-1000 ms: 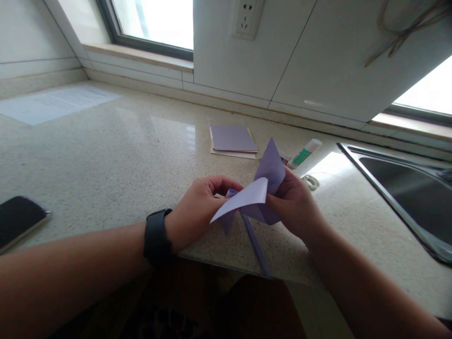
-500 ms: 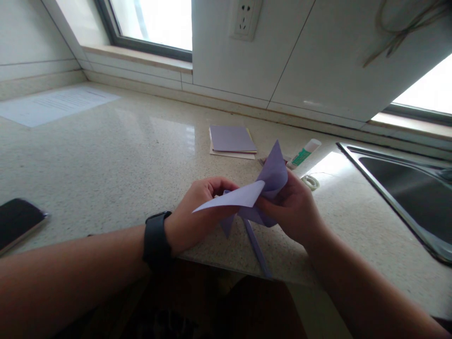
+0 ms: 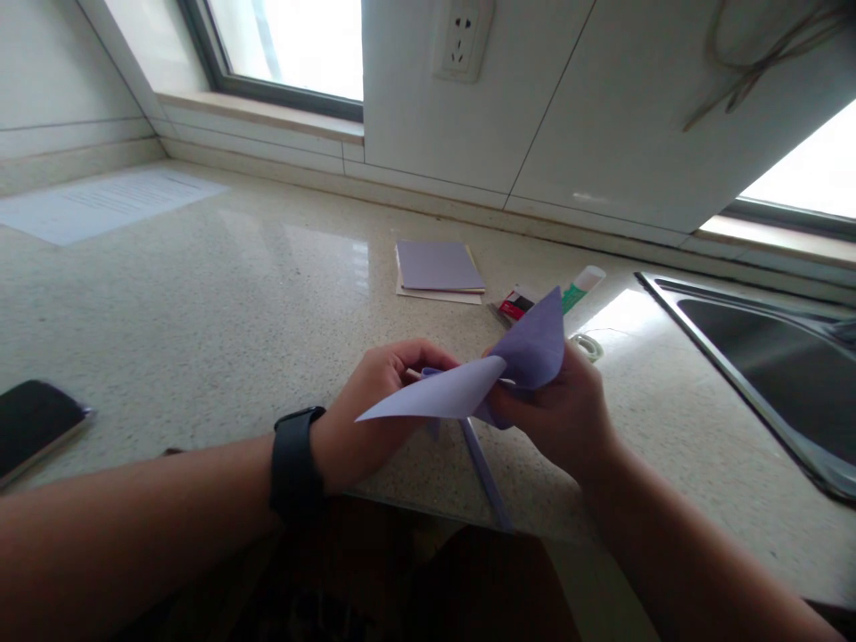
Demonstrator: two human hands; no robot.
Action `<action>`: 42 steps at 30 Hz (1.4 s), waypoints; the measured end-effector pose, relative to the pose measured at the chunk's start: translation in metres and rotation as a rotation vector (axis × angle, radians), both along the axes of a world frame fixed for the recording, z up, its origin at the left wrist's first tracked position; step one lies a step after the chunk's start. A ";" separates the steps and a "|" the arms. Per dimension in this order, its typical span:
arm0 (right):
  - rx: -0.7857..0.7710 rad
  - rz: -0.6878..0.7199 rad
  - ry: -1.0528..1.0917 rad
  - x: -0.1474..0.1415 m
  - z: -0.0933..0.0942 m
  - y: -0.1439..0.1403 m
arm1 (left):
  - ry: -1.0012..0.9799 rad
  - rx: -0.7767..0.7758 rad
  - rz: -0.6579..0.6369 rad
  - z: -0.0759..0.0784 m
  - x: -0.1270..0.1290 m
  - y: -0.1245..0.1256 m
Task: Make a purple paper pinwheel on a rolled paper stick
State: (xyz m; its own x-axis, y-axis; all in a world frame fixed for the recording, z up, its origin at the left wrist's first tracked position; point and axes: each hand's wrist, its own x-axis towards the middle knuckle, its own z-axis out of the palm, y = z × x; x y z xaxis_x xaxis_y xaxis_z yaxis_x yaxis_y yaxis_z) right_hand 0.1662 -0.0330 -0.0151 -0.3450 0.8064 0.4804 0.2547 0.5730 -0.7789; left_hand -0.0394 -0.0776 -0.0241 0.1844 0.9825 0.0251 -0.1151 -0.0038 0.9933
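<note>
head view. my left hand (image 3: 374,401) and my right hand (image 3: 562,410) meet just above the near edge of the speckled stone counter (image 3: 201,303), both closed on one folded lilac paper shape (image 3: 495,374). left hand: fingers curled over the shape's left side, thumb tucked behind a pale flap that points left; a black watch (image 3: 294,459) sits on that wrist. right hand: fingers wrapped round the shape's right side, pinching it under an upright pointed flap. a rolled lilac paper stick (image 3: 485,473) slants down from the shape, towards me and past the counter's edge.

behind the hands, flat on the counter, a small stack of lilac paper squares (image 3: 438,267). to its right, a small red-and-black item (image 3: 516,305), too small to identify, and a white-and-green glue stick (image 3: 580,287) lying on its side, partly hidden by the upright flap. just right of my right hand, a small tape roll (image 3: 588,345). far right, a steel sink (image 3: 769,357); far left, a dark phone (image 3: 33,423) and a printed sheet (image 3: 100,201).
</note>
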 end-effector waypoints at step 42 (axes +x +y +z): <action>0.534 0.356 -0.120 0.011 0.027 -0.011 | 0.483 1.096 0.070 0.024 -0.008 -0.005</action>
